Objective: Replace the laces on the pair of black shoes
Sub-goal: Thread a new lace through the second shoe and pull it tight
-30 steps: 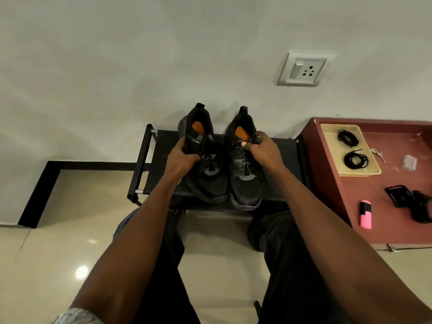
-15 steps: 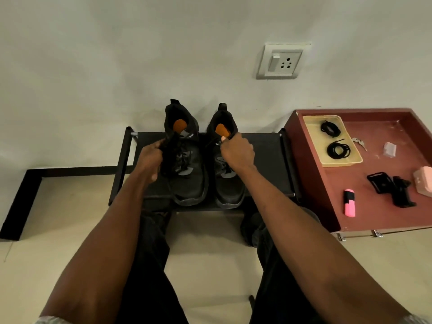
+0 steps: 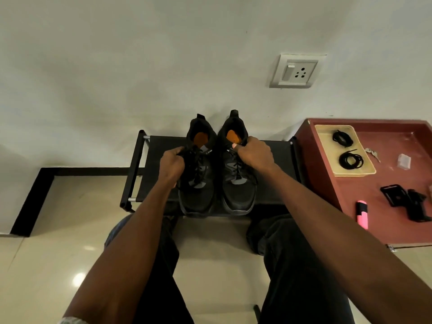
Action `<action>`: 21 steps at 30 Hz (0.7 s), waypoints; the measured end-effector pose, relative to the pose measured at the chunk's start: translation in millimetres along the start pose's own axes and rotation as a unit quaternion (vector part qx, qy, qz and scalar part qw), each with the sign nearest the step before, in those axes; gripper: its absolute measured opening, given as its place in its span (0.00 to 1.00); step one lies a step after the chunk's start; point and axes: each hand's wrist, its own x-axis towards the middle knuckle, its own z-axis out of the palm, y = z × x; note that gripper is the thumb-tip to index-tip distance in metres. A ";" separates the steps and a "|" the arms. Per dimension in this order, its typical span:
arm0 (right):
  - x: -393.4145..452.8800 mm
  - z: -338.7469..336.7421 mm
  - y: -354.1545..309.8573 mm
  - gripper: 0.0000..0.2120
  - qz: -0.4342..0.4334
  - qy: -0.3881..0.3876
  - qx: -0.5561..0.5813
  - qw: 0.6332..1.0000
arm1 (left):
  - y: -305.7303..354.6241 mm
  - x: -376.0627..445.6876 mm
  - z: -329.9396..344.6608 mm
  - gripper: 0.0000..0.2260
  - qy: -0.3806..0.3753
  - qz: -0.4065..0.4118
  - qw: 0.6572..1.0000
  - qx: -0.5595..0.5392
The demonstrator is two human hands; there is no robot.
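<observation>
Two black shoes with orange insoles stand side by side, toes toward me, on a low black rack (image 3: 278, 164). My left hand (image 3: 171, 163) grips the outer collar and lace area of the left shoe (image 3: 198, 195). Fingers of my right hand (image 3: 254, 153) curl over the collar of the right shoe (image 3: 238, 195), thumb at the tongue. Both shoes carry black laces. Two coiled black laces (image 3: 350, 160) lie in a beige tray (image 3: 369, 170) on the red table at the right.
The red table (image 3: 385, 225) also holds keys (image 3: 372, 153), a pink highlighter (image 3: 362, 213), a black phone mount (image 3: 406, 199) and a small clear packet (image 3: 404, 161). A wall socket (image 3: 295, 71) sits above. My dark-trousered legs and a glossy tile floor (image 3: 58, 265) fill the foreground.
Both hands stay on the shoes. My left hand has slid from the left shoe's tongue to its outer side; the view has shifted slightly.
</observation>
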 end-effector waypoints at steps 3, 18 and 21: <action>1.6 -4.7 -4.8 0.22 -0.073 0.087 -0.072 0.991 | 8.6 -4.7 2.9 0.14 -0.025 -0.070 0.995 -0.070; 59.7 -17.1 -79.8 0.21 -0.504 0.013 -0.619 0.602 | 2.1 -1.4 12.5 0.10 0.097 -0.032 0.995 -0.004; 58.8 -9.1 -70.5 0.17 -0.513 0.042 -0.627 0.585 | 0.3 -3.2 17.7 0.09 0.108 -0.007 0.994 0.031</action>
